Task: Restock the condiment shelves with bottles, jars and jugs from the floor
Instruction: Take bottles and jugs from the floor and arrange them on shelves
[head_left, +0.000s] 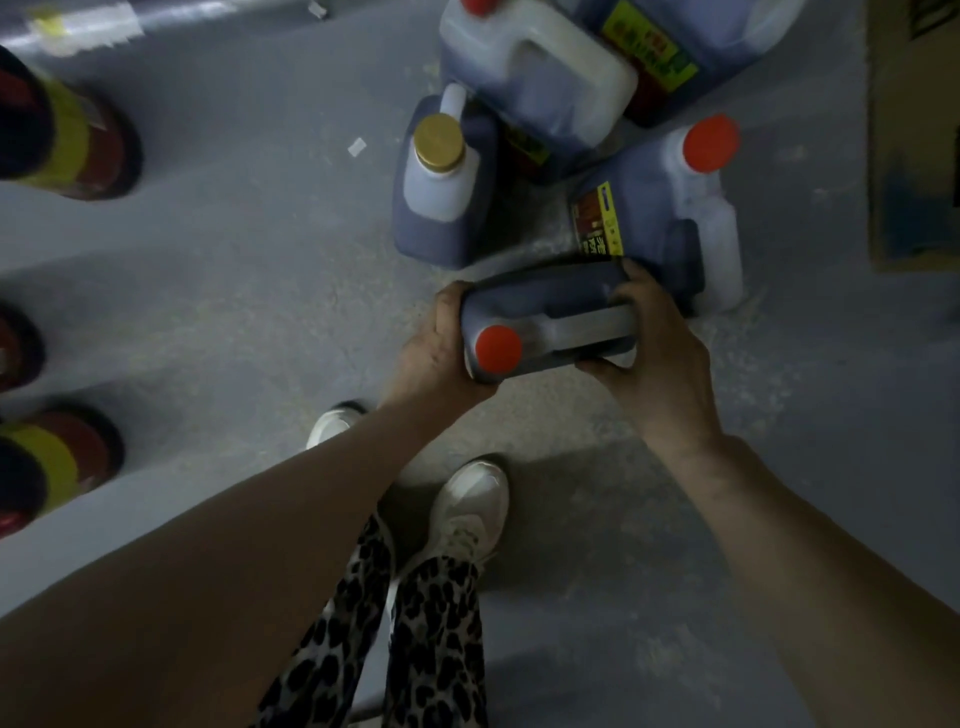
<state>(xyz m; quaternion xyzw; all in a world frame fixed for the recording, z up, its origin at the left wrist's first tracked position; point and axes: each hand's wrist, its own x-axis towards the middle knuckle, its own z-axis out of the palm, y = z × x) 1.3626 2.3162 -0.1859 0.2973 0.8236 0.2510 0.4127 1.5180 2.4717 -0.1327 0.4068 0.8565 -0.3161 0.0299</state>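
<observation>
I hold a dark jug with a red cap (545, 312) over the floor, seen from above. My left hand (434, 358) grips its left side near the cap. My right hand (657, 353) grips its right end, fingers curled over the top edge and thumb under the handle. Behind it on the floor stand a red-capped jug (670, 208) with a yellow and red label, a gold-capped jug (441, 182), and a large jug (540, 78) with a white handle.
Shelf boards at the left carry several dark bottles with yellow labels (67, 140), another bottle (57, 457) lower down. A cardboard box (914, 130) lies at the right edge. My white shoes (467, 514) stand on the worn grey floor below the jug.
</observation>
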